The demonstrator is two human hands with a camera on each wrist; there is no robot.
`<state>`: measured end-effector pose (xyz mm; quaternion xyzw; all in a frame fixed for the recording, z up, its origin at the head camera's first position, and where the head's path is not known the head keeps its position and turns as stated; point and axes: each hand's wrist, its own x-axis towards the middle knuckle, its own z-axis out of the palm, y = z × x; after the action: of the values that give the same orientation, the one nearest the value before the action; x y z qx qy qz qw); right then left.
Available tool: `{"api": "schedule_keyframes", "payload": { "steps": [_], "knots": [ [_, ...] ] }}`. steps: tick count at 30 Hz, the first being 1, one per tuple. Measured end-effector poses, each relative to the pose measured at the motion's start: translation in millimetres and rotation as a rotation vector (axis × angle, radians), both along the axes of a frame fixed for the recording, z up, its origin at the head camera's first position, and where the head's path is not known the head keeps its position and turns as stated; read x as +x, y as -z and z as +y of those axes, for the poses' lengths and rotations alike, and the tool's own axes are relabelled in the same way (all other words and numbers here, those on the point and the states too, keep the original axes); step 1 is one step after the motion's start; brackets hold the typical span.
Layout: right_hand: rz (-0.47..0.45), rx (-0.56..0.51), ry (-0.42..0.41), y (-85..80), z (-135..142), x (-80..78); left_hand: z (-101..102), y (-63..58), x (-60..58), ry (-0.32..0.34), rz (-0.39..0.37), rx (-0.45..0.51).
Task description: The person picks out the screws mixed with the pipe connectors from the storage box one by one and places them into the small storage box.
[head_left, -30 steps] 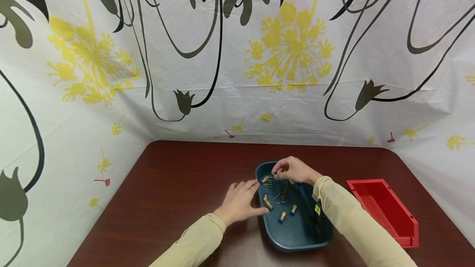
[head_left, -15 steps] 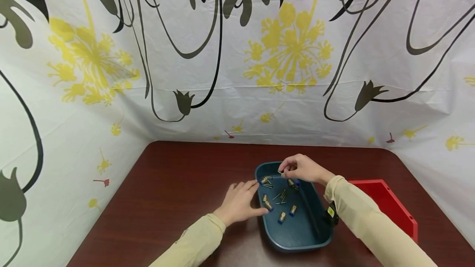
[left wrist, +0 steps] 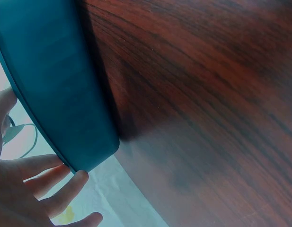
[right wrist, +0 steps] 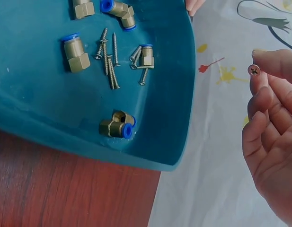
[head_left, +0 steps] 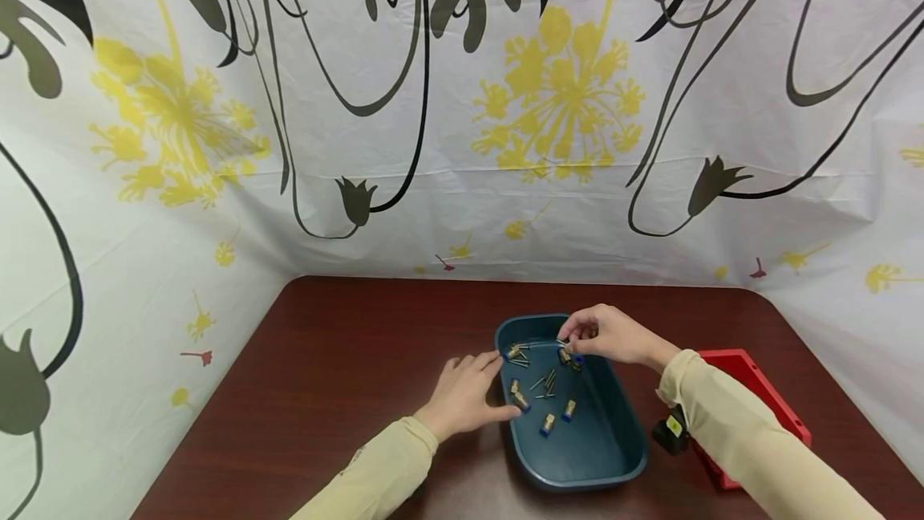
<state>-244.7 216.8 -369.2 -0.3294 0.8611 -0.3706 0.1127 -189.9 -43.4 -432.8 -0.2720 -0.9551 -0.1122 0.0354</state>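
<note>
My right hand point(head_left: 609, 335) is over the far right end of the blue-green tray point(head_left: 588, 456). Its thumb and forefinger pinch a screw point(right wrist: 253, 70), whose cross-slotted head faces the right wrist view. My left hand point(head_left: 468, 393) rests at the tray's left rim, fingers spread; in the left wrist view several fingertips point(left wrist: 81, 175) touch that rim. Inside the tray lie several brass pipe fittings with blue collars, such as one fitting point(right wrist: 77, 53) standing apart. Loose screws point(right wrist: 107, 61) form a small pile, and more lie beside another fitting point(right wrist: 147, 56) at the far end.
A red bin point(head_left: 751, 375) stands right of the tray, partly covered by my right sleeve point(head_left: 751, 440). A black device with a yellow label point(head_left: 673, 428) is strapped at the right wrist. Behind the dark wooden table point(head_left: 346, 359) hangs a patterned cloth point(head_left: 462, 143).
My right hand has moved rightward over the tray's far end, pinching the screw. The right forearm has shifted right as well and covers more of the red bin. My left hand stays put.
</note>
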Motion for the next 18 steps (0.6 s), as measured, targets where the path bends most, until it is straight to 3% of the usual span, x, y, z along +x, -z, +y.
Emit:
{"api": "schedule_keyframes", "payload": {
  "steps": [18],
  "knots": [
    [0.031, -0.003, 0.044, -11.4, 26, 10.5, -1, 0.0, 0.8, 0.007, 0.012, 0.003]
  ]
}}
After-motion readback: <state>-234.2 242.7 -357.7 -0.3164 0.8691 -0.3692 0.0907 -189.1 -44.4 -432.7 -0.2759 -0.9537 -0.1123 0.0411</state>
